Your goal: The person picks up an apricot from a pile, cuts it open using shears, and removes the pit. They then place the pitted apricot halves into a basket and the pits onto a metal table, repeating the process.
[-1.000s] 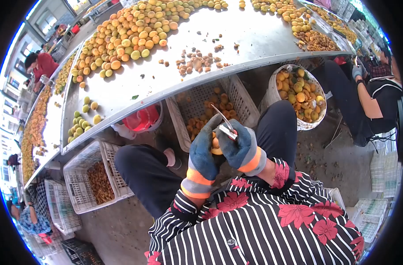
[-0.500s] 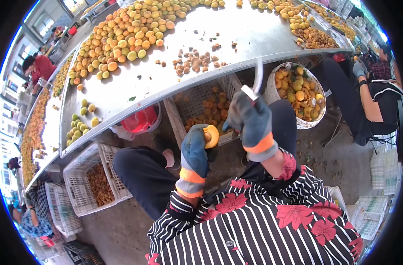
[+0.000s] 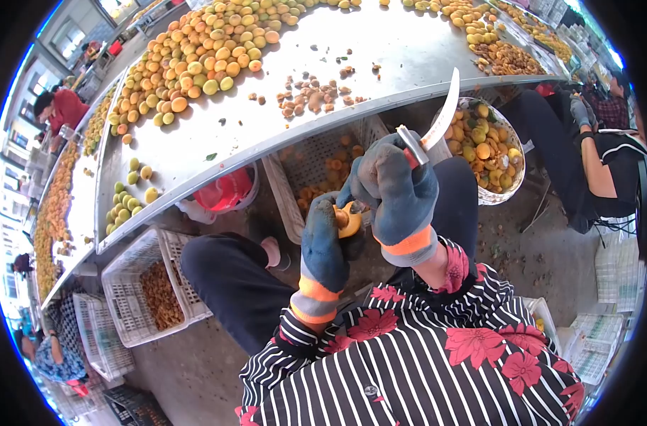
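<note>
My left hand (image 3: 323,241), in a blue glove with an orange band, holds a cut apricot (image 3: 349,223) over the gap between my knees. My gloved right hand (image 3: 400,186) is wrapped round the handle of a curved knife (image 3: 445,113), whose blade points up and away to the right. The right thumb and finger reach down to the apricot's open face, right at its stone; the fingertips partly hide it. Beneath both hands stands a plastic crate (image 3: 286,202) with apricot pieces in it.
A metal table (image 3: 380,53) edges the space ahead, with heaped apricots (image 3: 203,60) and several loose stones (image 3: 313,98). At right stands a white bucket (image 3: 488,199) of apricots, beside a seated co-worker (image 3: 593,156). A red bucket (image 3: 227,190) and crates (image 3: 124,284) are at left.
My right hand has come left and down to the apricot, and the knife blade has tilted to the right. My left hand has shifted slightly right with the apricot.
</note>
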{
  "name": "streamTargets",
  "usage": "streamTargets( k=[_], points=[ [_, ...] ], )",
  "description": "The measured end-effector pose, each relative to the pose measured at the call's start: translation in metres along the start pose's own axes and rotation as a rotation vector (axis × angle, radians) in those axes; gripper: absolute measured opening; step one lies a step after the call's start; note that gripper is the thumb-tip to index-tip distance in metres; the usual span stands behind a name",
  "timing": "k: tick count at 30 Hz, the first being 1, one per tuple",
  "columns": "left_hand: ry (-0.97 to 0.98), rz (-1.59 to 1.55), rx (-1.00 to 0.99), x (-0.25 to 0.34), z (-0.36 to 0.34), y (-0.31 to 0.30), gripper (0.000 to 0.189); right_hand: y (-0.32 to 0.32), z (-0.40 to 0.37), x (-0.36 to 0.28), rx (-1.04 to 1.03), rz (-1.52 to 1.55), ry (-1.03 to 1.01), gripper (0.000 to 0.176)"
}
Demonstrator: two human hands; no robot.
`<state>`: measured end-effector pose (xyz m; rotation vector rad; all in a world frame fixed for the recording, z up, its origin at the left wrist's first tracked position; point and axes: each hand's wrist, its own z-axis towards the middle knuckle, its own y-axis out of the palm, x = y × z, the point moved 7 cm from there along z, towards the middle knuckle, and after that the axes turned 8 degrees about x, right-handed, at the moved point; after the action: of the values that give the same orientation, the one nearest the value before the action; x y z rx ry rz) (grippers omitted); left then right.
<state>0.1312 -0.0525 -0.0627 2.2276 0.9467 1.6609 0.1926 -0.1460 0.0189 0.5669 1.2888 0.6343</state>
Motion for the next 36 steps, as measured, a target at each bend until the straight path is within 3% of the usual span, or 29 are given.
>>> streamTargets(
  k=[2,5,6,15,18,19,21,28,31,32,36],
  points=[
    [-0.005,-0.075,-0.01,0.0,0.0,0.004,0.03,0.002,-0.002,-0.004,-0.02,-0.049,-0.07,0.005],
    [0.149,0.261,0.021,0.01,-0.003,0.005,0.028,0.001,-0.003,0.002,-0.048,-0.006,-0.005,0.007],
    [0.11,0.229,0.003,0.007,-0.001,0.001,0.032,0.0,-0.003,0.004,-0.05,-0.006,-0.004,0.008],
    [0.374,0.31,-0.026,0.012,0.015,0.003,0.032,-0.001,-0.002,0.013,-0.013,-0.131,-0.083,0.009],
    [0.289,0.31,-0.017,0.02,0.024,0.006,0.03,0.002,0.018,0.018,-0.001,-0.028,-0.032,0.011],
    [0.276,0.321,-0.014,0.026,0.027,0.008,0.029,0.001,0.028,0.019,0.111,-0.073,0.011,0.02],
    [0.255,0.343,-0.007,0.037,0.035,0.013,0.028,0.005,0.046,0.022,0.146,-0.076,0.089,0.032],
    [0.281,0.364,-0.024,0.071,0.087,0.027,0.03,-0.001,0.115,0.059,0.332,0.023,0.239,0.032],
    [0.36,0.487,-0.075,0.08,0.114,0.032,0.032,0.003,0.139,0.074,0.55,0.103,0.422,0.032],
    [0.442,0.539,-0.057,0.081,0.125,0.032,0.03,0.001,0.151,0.086,0.501,0.155,0.446,0.031],
    [0.392,0.455,-0.065,0.088,0.181,0.023,0.032,-0.003,0.192,0.121,0.606,0.166,0.455,0.029]
  ],
)
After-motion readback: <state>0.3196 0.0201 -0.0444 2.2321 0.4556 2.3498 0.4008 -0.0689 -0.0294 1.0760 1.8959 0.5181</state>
